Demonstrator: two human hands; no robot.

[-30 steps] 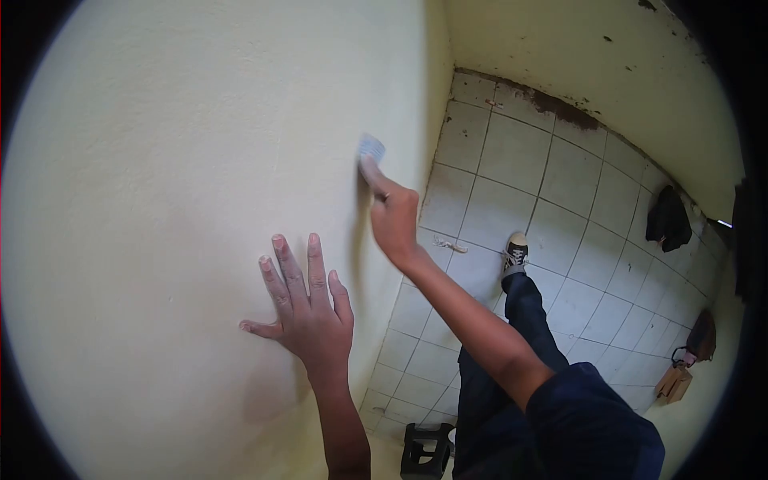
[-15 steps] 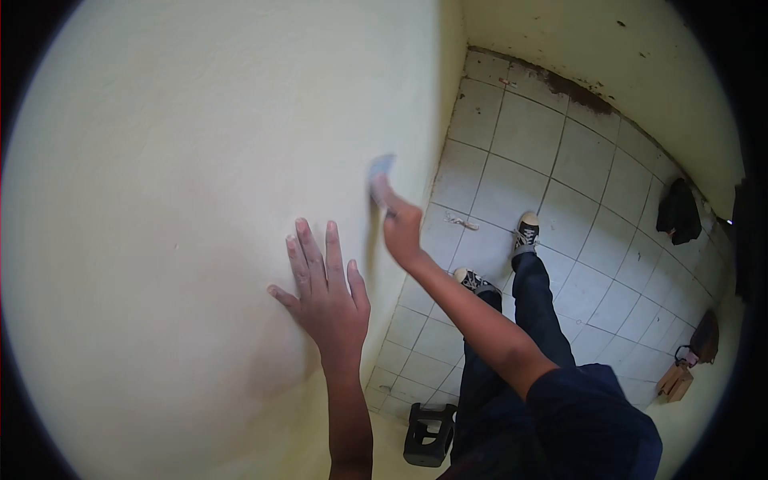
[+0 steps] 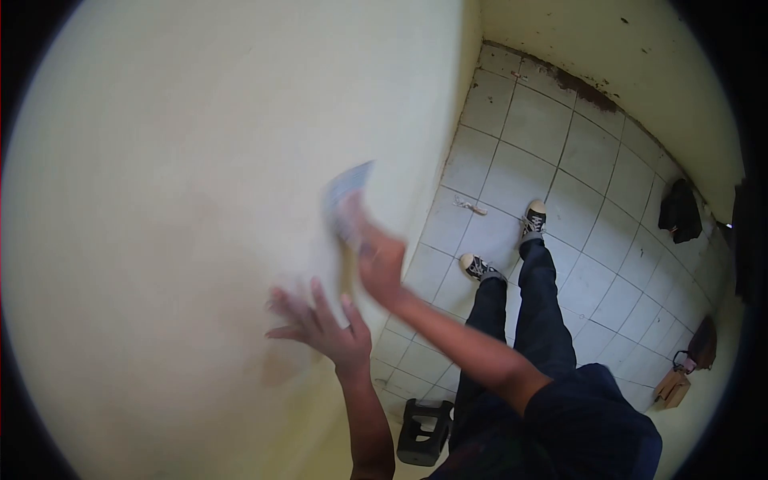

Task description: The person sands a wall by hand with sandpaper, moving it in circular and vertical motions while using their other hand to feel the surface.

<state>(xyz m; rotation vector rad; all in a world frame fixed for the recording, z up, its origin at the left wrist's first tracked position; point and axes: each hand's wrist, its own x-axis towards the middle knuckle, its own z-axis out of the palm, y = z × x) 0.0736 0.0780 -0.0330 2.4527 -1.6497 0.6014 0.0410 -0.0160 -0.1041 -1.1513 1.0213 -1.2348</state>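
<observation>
A flat pale grey-blue piece [image 3: 350, 184], wide and straight-edged at its far end like a scraper blade, is in my right hand [image 3: 382, 260]. Motion blurs it, and the fingers are closed around its near end. It overlaps the pale yellow wall [image 3: 192, 144] in view, with a shadow just below. Lower down and to the left, my left hand [image 3: 338, 338] has its fingers spread and holds nothing. Those fingertips are right at the wall and partly smeared by motion.
A dark plastic stool [image 3: 424, 432] stands by the wall's foot. White floor tiles [image 3: 536, 120] stretch to the right, with a small scrap [image 3: 470, 206] on them. Against the far wall lie a black bag-like bundle [image 3: 680, 211] and a brown box [image 3: 672, 388].
My right hand has moved left and slightly down with the flat piece. My left hand has dropped lower, its fingers now bent and blurred. The view has shifted slightly.
</observation>
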